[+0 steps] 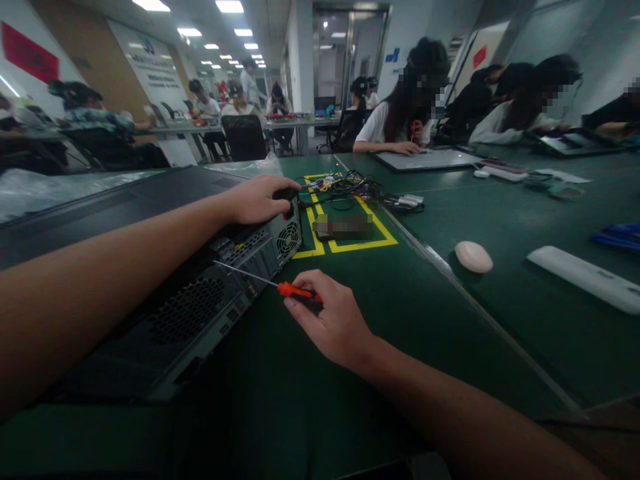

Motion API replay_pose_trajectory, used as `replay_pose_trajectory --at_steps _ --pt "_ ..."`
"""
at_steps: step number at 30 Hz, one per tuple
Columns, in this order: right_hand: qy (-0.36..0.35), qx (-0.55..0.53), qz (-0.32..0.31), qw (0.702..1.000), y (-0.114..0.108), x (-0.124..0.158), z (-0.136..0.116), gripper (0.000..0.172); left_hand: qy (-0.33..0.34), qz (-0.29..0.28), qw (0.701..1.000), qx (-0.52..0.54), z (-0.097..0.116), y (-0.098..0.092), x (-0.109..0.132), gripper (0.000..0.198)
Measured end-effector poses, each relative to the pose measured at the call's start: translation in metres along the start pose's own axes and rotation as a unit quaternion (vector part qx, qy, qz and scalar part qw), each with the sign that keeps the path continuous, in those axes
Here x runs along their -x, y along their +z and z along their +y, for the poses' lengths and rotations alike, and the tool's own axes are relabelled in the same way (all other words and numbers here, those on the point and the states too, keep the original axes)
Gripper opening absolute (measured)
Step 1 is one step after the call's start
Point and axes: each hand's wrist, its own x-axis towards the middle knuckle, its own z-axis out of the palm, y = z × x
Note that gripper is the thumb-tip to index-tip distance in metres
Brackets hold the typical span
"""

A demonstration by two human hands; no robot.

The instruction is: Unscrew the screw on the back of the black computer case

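A dark computer case (165, 193) lies on its side at the left, its rear panel with vent holes and fan grille facing me. My left hand (265, 199) rests on the far rear corner of the case, fingers and thumb bent around a dark part there. In my right hand (333, 313) is a screwdriver (300, 291) with an orange and black handle, gripped between thumb and fingers. Its long thin shaft points left to the rear panel, near the slot covers. Whether the tip sits in a screw is too dim to tell.
Behind the case lie tangled cables (355, 187) and a blurred dark object (345, 227) within yellow tape lines (365, 245). To the right are a pale rounded object (473, 257) and a white bar (585, 277). People work at tables beyond.
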Motion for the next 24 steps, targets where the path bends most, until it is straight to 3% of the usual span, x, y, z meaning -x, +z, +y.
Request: replay_pose_trajectory --at_steps 24 --pt "-0.007 -0.004 0.009 1.0 0.0005 0.0 -0.001 0.012 -0.001 -0.001 1.0 0.014 -0.0002 -0.0003 0.0003 0.076"
